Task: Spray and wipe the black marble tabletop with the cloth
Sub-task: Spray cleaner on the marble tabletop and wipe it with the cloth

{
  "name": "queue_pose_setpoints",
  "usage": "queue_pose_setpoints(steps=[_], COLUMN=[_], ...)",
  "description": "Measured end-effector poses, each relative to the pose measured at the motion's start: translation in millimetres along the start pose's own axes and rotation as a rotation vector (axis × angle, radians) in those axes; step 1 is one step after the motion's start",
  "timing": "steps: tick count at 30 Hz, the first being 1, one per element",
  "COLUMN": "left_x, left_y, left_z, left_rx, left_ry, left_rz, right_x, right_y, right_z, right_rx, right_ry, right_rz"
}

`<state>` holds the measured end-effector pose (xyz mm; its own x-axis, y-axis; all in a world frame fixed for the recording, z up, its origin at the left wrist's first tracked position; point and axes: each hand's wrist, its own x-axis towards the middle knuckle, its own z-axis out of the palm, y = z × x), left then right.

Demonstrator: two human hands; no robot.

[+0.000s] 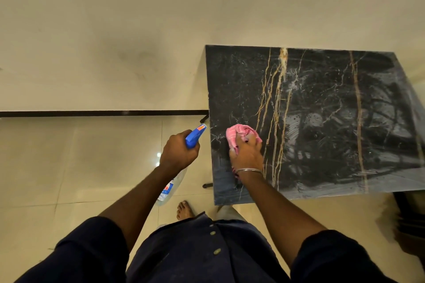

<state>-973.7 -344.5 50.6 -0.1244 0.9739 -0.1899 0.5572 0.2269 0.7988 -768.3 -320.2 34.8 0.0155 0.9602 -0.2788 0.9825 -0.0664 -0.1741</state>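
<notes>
Head view, looking straight down, and the right hand [247, 153] is on the tabletop [322, 110], fingers bunched around a pink cloth [239, 134] and pressing it to the black marble. The cloth pokes out ahead of the knuckles and a little to the left of them, crumpled, touching the stone close to the table's near-left corner. A thin metal bangle [249, 170] rings that wrist just behind the hand. Off to the left, the left hand [178, 153] is clenched round the neck of a spray bottle [170, 187], held out over the floor [80, 156] and just clear of the table edge; the blue trigger head [194, 136] juts forward from the fist with its nozzle aimed towards the marble, and the clear body hangs down below the hand along the forearm. Whether a finger sits on the trigger I cannot tell from up here. Out beyond the right hand and well to its right, the marble shows pale, smeary streaks and speckled droplets, wet-looking, spread across the far half, and gold veins run down the slab just right of the cloth. Closer in, behind both hands, dark sleeves and a dark buttoned shirt [202, 250] fill the bottom of the picture, with a bare foot [184, 210] on the glossy cream tiles between the two forearms. A black strip [103, 113] crosses the floor ahead of the left hand.
</notes>
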Motion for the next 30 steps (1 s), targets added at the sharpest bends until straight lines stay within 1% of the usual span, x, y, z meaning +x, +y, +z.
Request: queue_pose_setpoints(steps=[3, 6, 9, 10, 11, 14, 16, 19, 21, 25, 27, 30], left_x=[-1, -2, -1, -1, 0, 0, -2, -3, -4, -10, -13, -16], left_y=[1, 4, 5, 5, 6, 6, 6, 3, 2, 3, 4, 4], left_z=[2, 1, 0, -2, -3, -8, -13, -20, -21, -23, -23, -21], left_rx=[0.004, 0.004, 0.001, -0.001, -0.004, -0.014, -0.012, -0.001, 0.011, 0.024, 0.024, 0.030], left_ry=[-0.005, -0.010, -0.007, -0.007, -0.003, 0.015, 0.025, 0.033, 0.036, 0.054, 0.064, 0.057], left_rz=[0.001, -0.006, -0.011, -0.020, -0.027, -0.025, -0.021, -0.042, -0.057, -0.049, -0.044, -0.027], right_x=[-9, -7, 4, 9, 15, 38, 53, 67, 67, 41, 23, 7], right_y=[-19, -18, -6, 1, 9, 41, 55, 43, 20, -47, -72, -75], right_z=[9, 12, 5, 2, -2, -13, -18, -20, -19, -4, 10, 21], right_rx=[-0.041, -0.096, -0.119, -0.111, -0.089, -0.042, -0.005, 0.045, 0.033, -0.049, -0.033, -0.069], right_ry=[-0.052, -0.092, -0.095, -0.078, -0.051, 0.019, 0.050, 0.054, 0.025, -0.010, -0.034, -0.069], right_rz=[-0.138, -0.285, -0.353, -0.337, -0.284, 0.001, 0.143, 0.220, 0.175, -0.094, -0.165, -0.280])
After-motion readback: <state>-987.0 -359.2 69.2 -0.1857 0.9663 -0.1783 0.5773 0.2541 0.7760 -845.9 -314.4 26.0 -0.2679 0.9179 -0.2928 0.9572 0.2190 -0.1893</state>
